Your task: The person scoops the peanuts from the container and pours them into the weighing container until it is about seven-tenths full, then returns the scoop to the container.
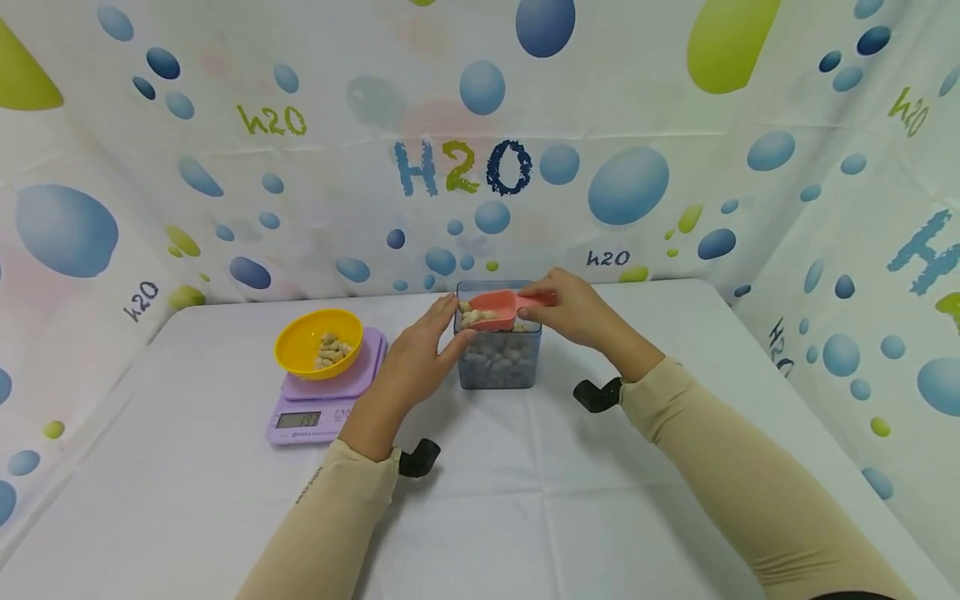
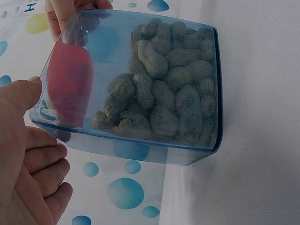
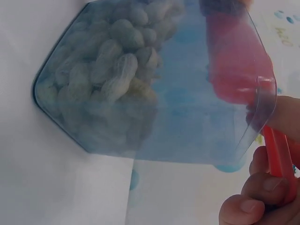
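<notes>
A see-through blue-grey container (image 1: 498, 367) of unshelled peanuts (image 2: 183, 89) stands upright on the table. My right hand (image 1: 564, 310) grips the handle of a coral-red scoop (image 1: 507, 307), its fingers curled round it in the right wrist view. Level at the container's mouth, the scoop carries several peanuts (image 1: 477, 317); its red bowl (image 3: 234, 61) shows through the wall, above the heap. My left hand (image 1: 412, 358) is at the container's left rim, thumb toward the front corner. Its fingers (image 2: 49, 173) lie loosely bent beside the wall.
Left of the container, a lilac kitchen scale (image 1: 281, 425) with a lit display carries a yellow bowl (image 1: 288, 350) holding some peanuts. A white cloth (image 1: 600, 517) covers the table. Behind it hangs a curtain (image 1: 337, 192) printed with bubbles and H2O lettering.
</notes>
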A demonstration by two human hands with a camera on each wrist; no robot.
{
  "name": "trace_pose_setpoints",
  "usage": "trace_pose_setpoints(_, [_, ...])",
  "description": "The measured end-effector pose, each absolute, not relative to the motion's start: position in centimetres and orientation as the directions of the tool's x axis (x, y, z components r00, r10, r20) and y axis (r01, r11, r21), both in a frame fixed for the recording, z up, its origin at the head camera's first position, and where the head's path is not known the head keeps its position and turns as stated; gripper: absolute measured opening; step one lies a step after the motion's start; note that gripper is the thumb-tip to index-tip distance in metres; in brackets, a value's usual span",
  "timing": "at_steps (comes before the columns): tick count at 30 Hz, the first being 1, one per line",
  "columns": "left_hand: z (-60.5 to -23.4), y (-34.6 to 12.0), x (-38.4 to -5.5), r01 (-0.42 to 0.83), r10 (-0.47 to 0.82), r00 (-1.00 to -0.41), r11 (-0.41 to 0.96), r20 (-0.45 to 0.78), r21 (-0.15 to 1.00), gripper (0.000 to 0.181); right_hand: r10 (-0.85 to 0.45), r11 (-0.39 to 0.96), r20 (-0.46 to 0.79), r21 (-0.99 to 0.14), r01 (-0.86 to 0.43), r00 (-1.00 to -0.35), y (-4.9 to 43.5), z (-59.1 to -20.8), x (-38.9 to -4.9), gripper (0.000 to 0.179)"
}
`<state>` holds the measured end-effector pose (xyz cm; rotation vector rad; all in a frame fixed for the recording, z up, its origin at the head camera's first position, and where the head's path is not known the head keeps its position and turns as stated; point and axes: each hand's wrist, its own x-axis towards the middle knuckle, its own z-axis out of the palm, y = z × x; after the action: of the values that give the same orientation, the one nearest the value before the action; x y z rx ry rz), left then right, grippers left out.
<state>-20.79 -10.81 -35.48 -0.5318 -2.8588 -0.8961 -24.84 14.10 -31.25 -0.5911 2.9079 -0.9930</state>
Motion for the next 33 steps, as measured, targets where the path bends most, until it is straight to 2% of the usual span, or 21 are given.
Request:
trace_pose_setpoints(13, [-35.5,-11.3,-20.5,0.348,0.289,-0.937,0.775,0.195,0.527,0.07,-0.342,0.684,0.113,-0.651,-0.33,-0.933,15.4,-31.1,-24.8,0.042])
trace_pose_setpoints(23, [-35.0,-11.9,-20.4,0.352,0.296,-0.936,0.782,0.192,0.514,0.072,-0.327,0.688,0.122,-0.65,-0.324,-0.937,15.6,-30.8,-24.7,0.041])
trace_pose_setpoints(33, [-33.7,-16.3,-18.7,0.284,0.226,-0.958,0.834,0.177,0.472,0.077,-0.324,0.693,0.138,-0.639,-0.334,-0.936,15.0,-29.8,-24.8,0.041])
